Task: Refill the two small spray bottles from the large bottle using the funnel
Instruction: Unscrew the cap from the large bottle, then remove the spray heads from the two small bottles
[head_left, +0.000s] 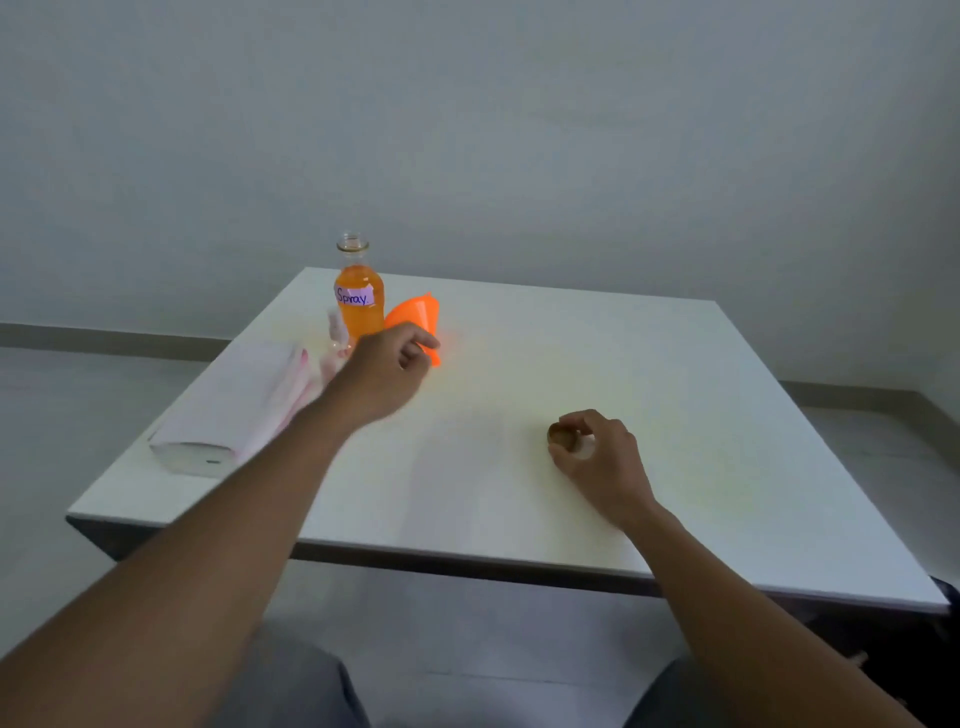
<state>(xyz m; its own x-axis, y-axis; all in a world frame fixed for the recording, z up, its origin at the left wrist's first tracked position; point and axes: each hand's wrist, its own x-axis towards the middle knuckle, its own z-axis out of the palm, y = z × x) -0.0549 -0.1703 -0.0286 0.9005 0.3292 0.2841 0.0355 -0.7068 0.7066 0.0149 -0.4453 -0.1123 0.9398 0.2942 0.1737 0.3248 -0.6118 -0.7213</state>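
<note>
My left hand is reaching out across the table, and its fingers are curling round the lower edge of the orange funnel, pinching it. The funnel is tilting with its wide mouth facing away from me, and it's sitting just right of the large bottle. The shot is a bit blurry there, so I can't tell if the funnel is touching the tabletop or not.

My right hand is resting on the table nearer to me, well apart from the left one. Its thumb and fingers are holding a small brown cap.

The large bottle is standing upright at the far left part of the table with its neck open. It's holding orange liquid up to about the shoulder and wearing a handwritten label that says "Spray".

A small spray bottle is standing right beside it on the left, clear and hard to make out, with my left hand partly covering it. I'm only seeing that one for sure.

A folded whitish cloth with pink edging is lying along the left side of the table.
</note>
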